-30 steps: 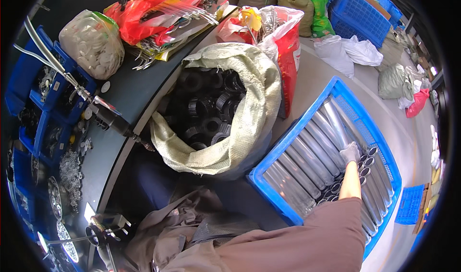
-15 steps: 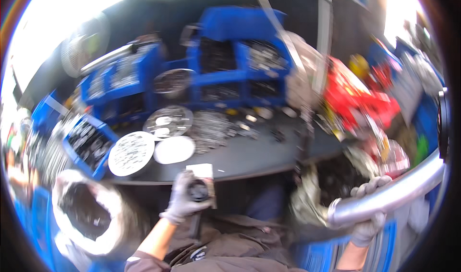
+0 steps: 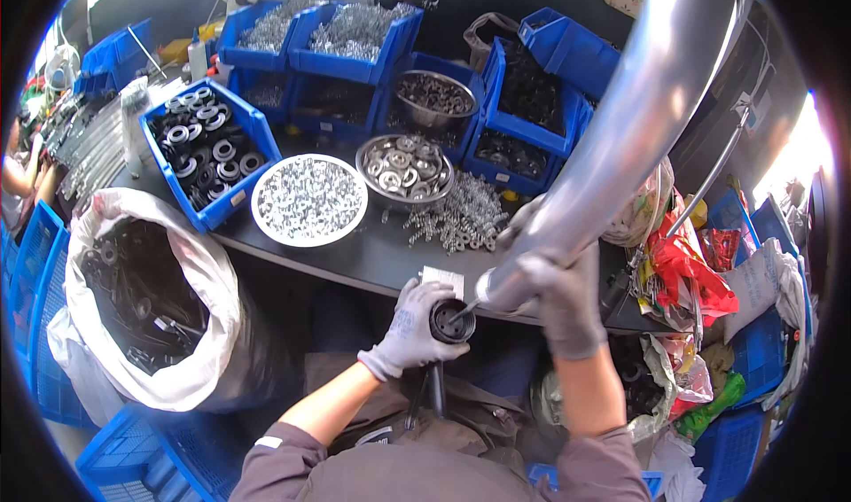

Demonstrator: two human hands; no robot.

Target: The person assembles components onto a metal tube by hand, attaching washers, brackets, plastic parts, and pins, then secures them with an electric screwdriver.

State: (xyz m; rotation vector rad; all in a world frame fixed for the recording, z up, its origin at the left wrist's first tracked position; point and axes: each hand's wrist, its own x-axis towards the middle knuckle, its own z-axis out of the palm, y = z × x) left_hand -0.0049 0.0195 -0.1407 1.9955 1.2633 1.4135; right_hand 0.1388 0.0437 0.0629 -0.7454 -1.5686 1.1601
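My left hand [image 3: 412,329], in a grey-white glove, is closed round a black round cup-shaped part [image 3: 450,326] with holes in its face. A black rod [image 3: 436,389] shows below that part. My gloved right hand [image 3: 567,298] wraps round the lower end of a long silver tube-shaped power screwdriver [image 3: 603,165]. Its thin bit [image 3: 467,309] slants down to the face of the black part, and I cannot tell how deep it reaches. Just behind my left hand lies a small pale block [image 3: 442,280] at the table's edge.
On the dark table [image 3: 332,267] stand a white plate of small metal pieces [image 3: 309,201], a steel bowl of washers [image 3: 404,171], loose springs [image 3: 461,218] and a blue bin of black rings [image 3: 206,147]. Further blue bins [image 3: 346,46] stand behind. A white sack [image 3: 208,325] stands left.
My right hand has brought the silver screwdriver from the far right to the black part in my left hand. The view has turned, and the blur is gone.
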